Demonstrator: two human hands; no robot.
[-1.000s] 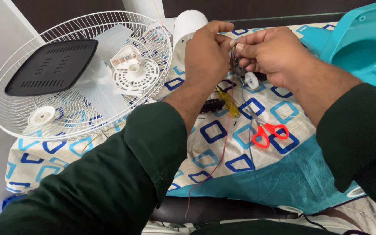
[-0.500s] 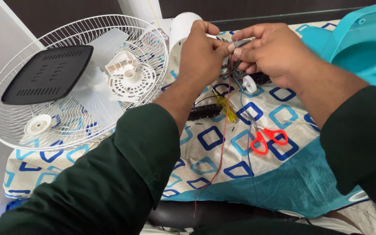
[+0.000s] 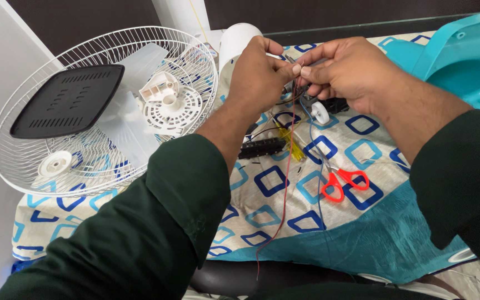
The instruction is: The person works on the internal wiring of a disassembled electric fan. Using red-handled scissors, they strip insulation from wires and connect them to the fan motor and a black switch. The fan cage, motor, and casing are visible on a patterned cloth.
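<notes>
Top centre of frame: left hand (image 3: 259, 75) & right hand (image 3: 345, 69) meet, fingertips pinched shut on thin wires (image 3: 293, 83). Red wire (image 3: 285, 178) hangs down over patterned cloth (image 3: 273, 194). Red scissors (image 3: 344, 183) lie lower right; white fan guard (image 3: 106, 111) at left.

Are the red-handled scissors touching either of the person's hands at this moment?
Apart. In the head view the red-handled scissors lie flat on the patterned cloth, with bare cloth plainly showing between them and the left hand and right hand raised above.
</notes>
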